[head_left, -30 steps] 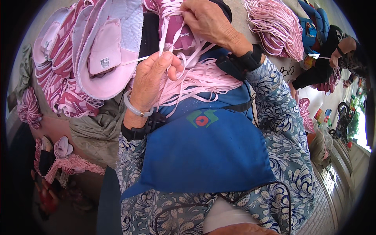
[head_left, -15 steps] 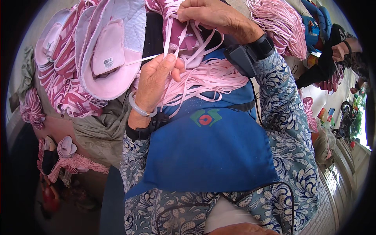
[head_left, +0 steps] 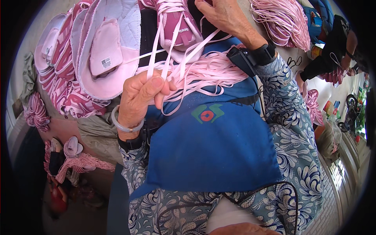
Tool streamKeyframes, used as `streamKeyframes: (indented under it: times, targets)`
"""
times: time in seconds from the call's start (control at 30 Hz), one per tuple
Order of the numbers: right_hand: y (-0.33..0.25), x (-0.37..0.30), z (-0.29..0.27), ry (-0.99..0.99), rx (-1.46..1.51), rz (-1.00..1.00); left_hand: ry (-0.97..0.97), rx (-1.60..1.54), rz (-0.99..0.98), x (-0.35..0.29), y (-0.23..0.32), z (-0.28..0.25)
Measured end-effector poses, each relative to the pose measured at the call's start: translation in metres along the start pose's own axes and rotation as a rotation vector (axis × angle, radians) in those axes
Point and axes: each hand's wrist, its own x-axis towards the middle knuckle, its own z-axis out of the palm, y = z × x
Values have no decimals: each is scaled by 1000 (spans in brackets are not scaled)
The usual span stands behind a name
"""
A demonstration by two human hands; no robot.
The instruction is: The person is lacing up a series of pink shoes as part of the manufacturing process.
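Note:
A pink shoe (head_left: 178,33) with white-pink laces in it lies toe toward me at the top of the view. My left hand (head_left: 141,92) is closed, thumb against fingers, on two strands of shoelace (head_left: 167,56) that run taut up to the shoe. Beside the shoe's right side, my right hand (head_left: 225,17) is bent with its fingers curled; its fingertips reach the upper edge, and what they hold cannot be made out. A loose bundle of pink laces (head_left: 213,72) lies across my lap, just below the shoe.
Stacked pink shoe uppers (head_left: 105,51) fill the left side, close to my left hand. Another lace bundle (head_left: 280,23) hangs at the upper right. My blue apron (head_left: 211,152) covers my lap. Another person's arm (head_left: 348,51) shows at the far right, near more pink pieces.
My left hand has drawn down and left, pulling the lace strands straight. My right hand has shifted up and away from the laces, uncovering more of the shoe.

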Motion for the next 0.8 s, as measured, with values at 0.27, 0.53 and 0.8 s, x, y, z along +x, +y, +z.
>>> streamKeyframes:
  times: [0.27,0.53,0.8]
  targets:
    - [-33,-49,11,-595,818,447,-233,245,-181,26,9,35]
    - [-12,-43,16,-410,692,306,210,577,-23,49,13,11]
    - [-11,-43,19,-455,780,329,413,1407,359,115,12,-8]
